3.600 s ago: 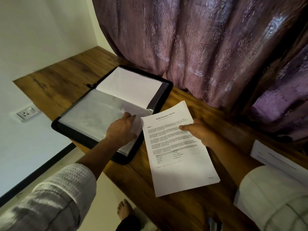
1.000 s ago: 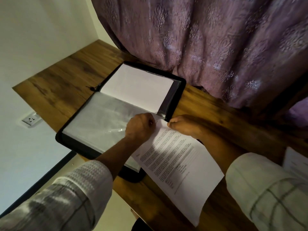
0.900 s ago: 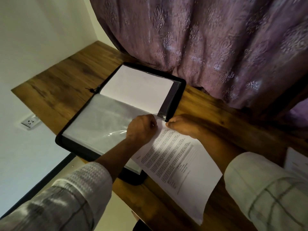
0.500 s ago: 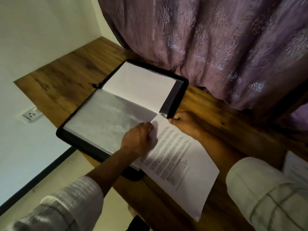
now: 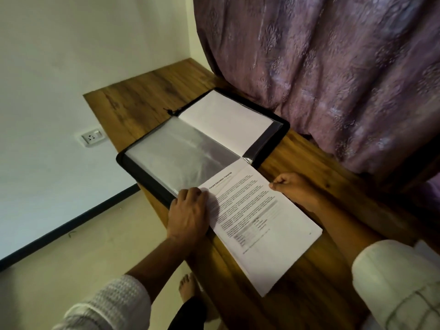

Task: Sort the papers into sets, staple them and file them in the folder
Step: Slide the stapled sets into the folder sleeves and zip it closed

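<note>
A black zip folder (image 5: 273,141) lies open on the wooden desk (image 5: 147,96). A white sheet fills its far half and a clear sleeve (image 5: 176,151) covers its near half. A printed paper set (image 5: 266,225) lies slanted beside it, its top corner over the sleeve's right end near the spine. My left hand (image 5: 188,210) rests at the folder's near corner, fingers curled on the sleeve's edge by the paper's left side. My right hand (image 5: 294,189) pinches the paper's right edge between thumb and fingers.
A purple curtain (image 5: 333,79) hangs right behind the folder. The desk's front edge runs under my left wrist, with floor and my bare foot (image 5: 188,288) below. A wall socket (image 5: 91,138) is at left. More white paper (image 5: 426,245) peeks out behind my right sleeve.
The paper set has turned and slid up to the sleeve's right end. My left hand moved back along the sleeve to the folder's near corner. My right hand shifted down the paper's edge.
</note>
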